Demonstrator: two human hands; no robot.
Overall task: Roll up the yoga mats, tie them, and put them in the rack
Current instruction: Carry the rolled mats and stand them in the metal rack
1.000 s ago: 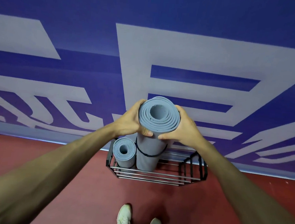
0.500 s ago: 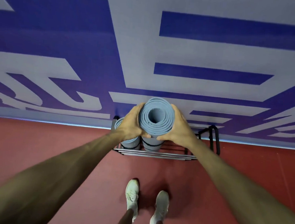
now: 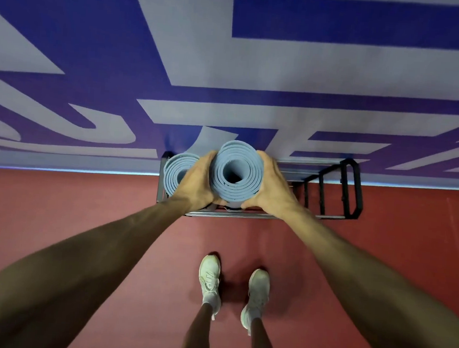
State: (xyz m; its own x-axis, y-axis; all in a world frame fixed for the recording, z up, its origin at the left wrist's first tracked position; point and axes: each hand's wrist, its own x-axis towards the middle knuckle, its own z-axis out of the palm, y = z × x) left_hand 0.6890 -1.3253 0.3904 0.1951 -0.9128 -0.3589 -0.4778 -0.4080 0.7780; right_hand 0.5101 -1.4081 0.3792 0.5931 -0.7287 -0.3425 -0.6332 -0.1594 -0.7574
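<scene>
- You hold the rolled mat [image 3: 235,195] upright in the left half of the rack [image 3: 355,189], with your left hand [image 3: 194,183] and right hand [image 3: 271,188] clamped around its top.
- A second mat [image 3: 175,173] already stands in the rack's left corner, beside the first.
- The held mat looks nearly seated, so only letting go remains.
- The shapes on the wall [image 3: 340,72] spell nothing readable, and no brand shows.

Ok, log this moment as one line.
step: racking mat | left hand: grips mat | right hand: grips mat | mat: upright at rack, seating unclear | second mat: in rack
</scene>
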